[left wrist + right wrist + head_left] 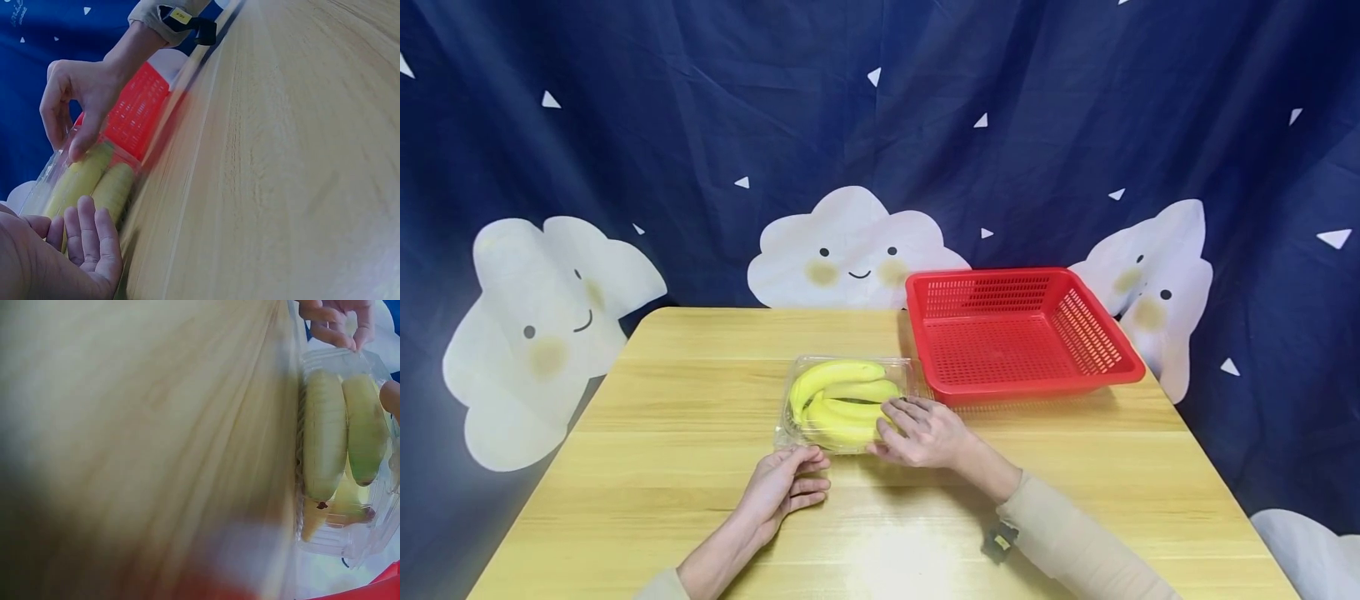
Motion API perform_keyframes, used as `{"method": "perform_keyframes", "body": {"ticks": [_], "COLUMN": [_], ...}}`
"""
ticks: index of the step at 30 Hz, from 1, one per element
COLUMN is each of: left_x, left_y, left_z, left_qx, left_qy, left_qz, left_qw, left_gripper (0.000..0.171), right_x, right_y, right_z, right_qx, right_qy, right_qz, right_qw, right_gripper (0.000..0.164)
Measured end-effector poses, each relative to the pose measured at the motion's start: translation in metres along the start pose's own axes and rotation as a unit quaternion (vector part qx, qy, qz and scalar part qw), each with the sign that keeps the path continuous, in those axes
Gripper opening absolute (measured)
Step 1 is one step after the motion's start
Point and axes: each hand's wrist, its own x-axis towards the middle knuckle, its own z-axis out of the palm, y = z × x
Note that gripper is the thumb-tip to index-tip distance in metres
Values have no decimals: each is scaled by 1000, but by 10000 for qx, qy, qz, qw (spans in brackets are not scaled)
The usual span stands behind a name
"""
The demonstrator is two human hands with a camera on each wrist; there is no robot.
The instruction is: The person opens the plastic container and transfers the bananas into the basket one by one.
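The clear box of bananas (pixel 844 402) lies between both hands; the right hand (pixel 922 433) rests on its lid, fingers relaxed. The left hand (pixel 786 485) touches its near corner, fingers loosely curled, gripping nothing.

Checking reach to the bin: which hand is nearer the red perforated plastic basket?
Right. The right hand rests on the clear banana box just in front of the red perforated plastic basket; the left hand sits farther away, at the box's near-left corner.

Even bright light overhead, soft glare patch on the table (pixel 887 550) near edge, faint shadows under hands, head view sharp, both wrist views smeared, right wrist darkening at left.
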Motion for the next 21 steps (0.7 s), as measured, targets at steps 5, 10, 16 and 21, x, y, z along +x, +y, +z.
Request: {"method": "perform_keyframes", "body": {"ticks": [5,10,16,21], "left_x": [0,0,-1,-1], "left_y": [0,0,0,0], "left_z": [0,1,2,2], "left_qx": [5,-4,3,0], "left_qy": [10,17,39,58], "left_qz": [-5,-9,-2,-28], "left_qw": [10000,10000,10000,10000], "left_gripper": [18,18,17,16], "right_x": [0,0,0,0], "right_y": [1,2,3,4], "right_z": [2,2,2,2], "right_qx": [16,66,276,419], "right_qy": [97,108,40,24], "right_qz": [16,125,222,286], "right_qw": [10000,9998,9994,9987], "right_gripper": [34,33,33,34]}}
